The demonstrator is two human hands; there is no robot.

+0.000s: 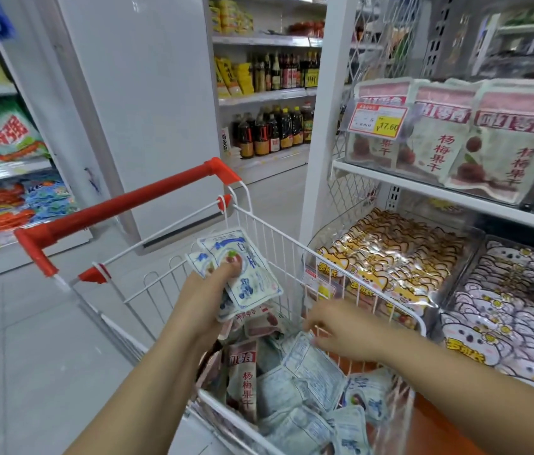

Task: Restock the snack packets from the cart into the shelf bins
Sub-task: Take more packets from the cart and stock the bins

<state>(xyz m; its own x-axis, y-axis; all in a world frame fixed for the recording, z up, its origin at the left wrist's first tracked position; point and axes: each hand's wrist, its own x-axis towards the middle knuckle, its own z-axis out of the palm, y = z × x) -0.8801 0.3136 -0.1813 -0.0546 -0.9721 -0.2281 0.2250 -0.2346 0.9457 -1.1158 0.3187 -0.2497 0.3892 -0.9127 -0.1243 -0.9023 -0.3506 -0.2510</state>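
Glossy flat pouches (252, 280): left hand (206, 297) fingers grip | crinkled packet (311, 366): right hand (344, 333) fingers pinch | wire cart (127, 200)

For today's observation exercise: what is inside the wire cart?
Loose snack packets, pale blue and pink, piled up; the right hand touches one. Deeper layers and the bottom are covered.

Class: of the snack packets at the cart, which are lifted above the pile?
The blue-and-white packets gripped in the left hand; the others lie down inside the cart.

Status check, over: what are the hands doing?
Left hand grips blue-and-white packets above cart. Right hand fingers on pale packet inside, grip unclear. Shelf bins look unobstructed.
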